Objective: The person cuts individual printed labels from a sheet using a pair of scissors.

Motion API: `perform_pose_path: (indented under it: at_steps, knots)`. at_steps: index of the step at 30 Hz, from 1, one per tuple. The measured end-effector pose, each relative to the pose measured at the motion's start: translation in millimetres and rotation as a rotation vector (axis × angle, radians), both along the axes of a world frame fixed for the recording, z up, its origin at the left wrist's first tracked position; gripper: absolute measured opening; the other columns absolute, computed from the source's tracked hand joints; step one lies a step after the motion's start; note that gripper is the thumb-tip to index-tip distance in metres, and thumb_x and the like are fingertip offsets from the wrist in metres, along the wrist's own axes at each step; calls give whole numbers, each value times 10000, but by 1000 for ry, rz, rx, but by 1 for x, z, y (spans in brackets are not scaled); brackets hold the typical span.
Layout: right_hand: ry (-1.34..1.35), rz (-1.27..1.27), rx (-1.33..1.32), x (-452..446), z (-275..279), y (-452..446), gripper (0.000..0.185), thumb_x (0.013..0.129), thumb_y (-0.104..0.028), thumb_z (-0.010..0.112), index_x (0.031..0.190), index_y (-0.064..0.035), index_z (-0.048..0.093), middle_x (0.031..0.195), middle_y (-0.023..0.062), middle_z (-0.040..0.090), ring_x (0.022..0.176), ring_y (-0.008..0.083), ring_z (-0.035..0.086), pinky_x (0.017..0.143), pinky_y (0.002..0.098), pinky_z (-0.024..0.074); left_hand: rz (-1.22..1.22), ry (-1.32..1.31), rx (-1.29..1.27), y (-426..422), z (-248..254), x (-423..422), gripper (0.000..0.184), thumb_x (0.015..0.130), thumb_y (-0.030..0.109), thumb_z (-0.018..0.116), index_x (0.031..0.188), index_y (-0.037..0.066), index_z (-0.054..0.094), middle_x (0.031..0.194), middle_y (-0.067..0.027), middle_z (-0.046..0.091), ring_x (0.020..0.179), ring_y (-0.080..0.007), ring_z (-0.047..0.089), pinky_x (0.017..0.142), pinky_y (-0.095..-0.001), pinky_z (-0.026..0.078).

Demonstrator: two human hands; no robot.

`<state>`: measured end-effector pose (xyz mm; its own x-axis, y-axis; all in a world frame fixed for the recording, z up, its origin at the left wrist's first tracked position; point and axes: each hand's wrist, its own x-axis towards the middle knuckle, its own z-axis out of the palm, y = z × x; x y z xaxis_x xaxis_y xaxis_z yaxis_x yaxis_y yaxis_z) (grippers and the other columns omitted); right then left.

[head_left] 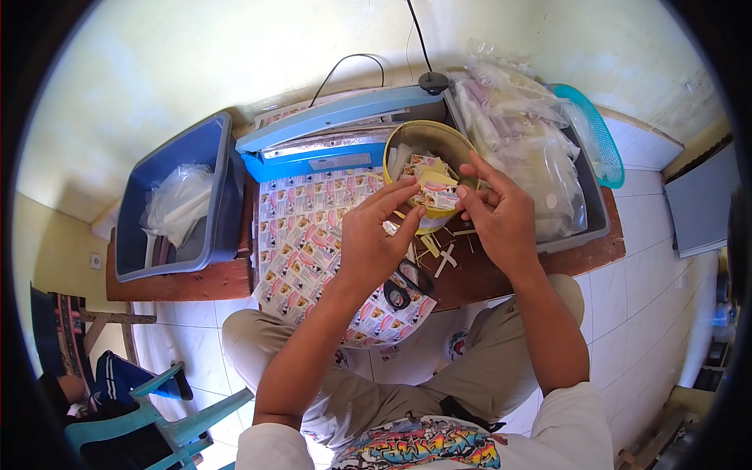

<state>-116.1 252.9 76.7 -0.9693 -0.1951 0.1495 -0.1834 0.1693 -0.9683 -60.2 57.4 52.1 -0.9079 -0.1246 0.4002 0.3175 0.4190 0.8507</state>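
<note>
A small printed paper label (439, 195) is stretched between my two hands, just over the near rim of a round yellow tub (442, 135). My left hand (372, 235) pinches at its left edge with thumb and fingertips. At the label's right edge, the thumb and fingers of my right hand (500, 218) are closed on it. More cut labels (424, 163) lie inside the tub, along with some clear plastic. Black-handled scissors (406, 286) rest below, beside a sheet printed with rows of labels (305, 251).
Behind the sheet stands a blue bag sealer (329, 153) with a long lever. A blue bin (227, 188) holding plastic bags is on the left. Filled clear bags (525, 149) crowd a grey tray on the right, near a turquoise basket (607, 149). Paper scraps (445, 261) litter the wooden bench.
</note>
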Motion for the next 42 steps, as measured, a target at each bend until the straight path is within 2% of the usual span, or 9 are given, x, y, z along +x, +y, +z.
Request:
perform_pose_path:
  at_steps: [6,12,14,20,23,26,31,39,42]
  knots:
    - [55,82,-26,8,7,-8,504,974,4,696,1463,15,576,1257,123,704,855,89,704,704,225,582,-10,-1,56,0,4,1,234,908,33,770,1140,-2,761,1267,-158,733,871,-205,771,756,-313,626]
    - [45,199,-74,21,21,-23,434,945,4,714,1375,13,655,1116,131,746,882,138,742,748,277,627,55,90,16,-8,15,4,223,910,29,770,1132,12,767,1166,-140,757,852,-201,764,739,-306,623]
    - [83,211,-50,26,21,-28,422,942,-9,721,1361,-10,670,1091,124,749,871,137,747,730,281,622,58,75,23,-14,20,7,229,948,49,751,1176,38,771,1175,-126,758,962,-160,743,783,-292,612]
    - [171,263,-10,37,18,-43,428,913,-18,738,1338,-33,685,1045,135,757,831,165,762,709,298,616,144,116,42,-25,28,19,177,923,35,766,1100,20,775,1048,-129,772,786,-182,755,709,-295,605]
    - [172,282,17,40,15,-48,436,903,-17,741,1336,-24,683,1037,147,759,806,184,767,706,307,619,149,56,23,-32,28,28,189,967,64,747,1151,28,765,1087,-103,773,894,-156,752,803,-294,603]
    - [156,317,19,43,5,-51,439,900,-16,744,1334,-18,678,1041,154,761,797,198,773,699,319,622,187,134,31,-38,24,40,151,932,34,753,1079,15,778,1008,-126,779,793,-186,756,715,-300,598]
    - [195,394,169,57,-4,-58,435,895,-22,745,1323,-6,674,1044,155,751,784,227,776,695,332,620,251,-36,-103,-60,10,75,155,953,59,744,1094,3,777,1033,-128,779,883,-178,762,798,-301,602]
    - [248,538,311,80,-39,-78,433,896,-28,765,1317,6,671,1052,158,736,764,211,764,694,313,615,365,-96,-131,-78,-28,109,158,941,69,756,1088,20,785,1033,-134,786,882,-218,779,782,-330,606]
    - [247,578,300,84,-46,-88,447,873,-28,758,1306,28,657,1037,185,717,733,241,739,706,370,594,395,-105,-181,-87,-41,112,173,922,69,769,1090,28,784,1035,-139,782,916,-249,775,815,-347,604]
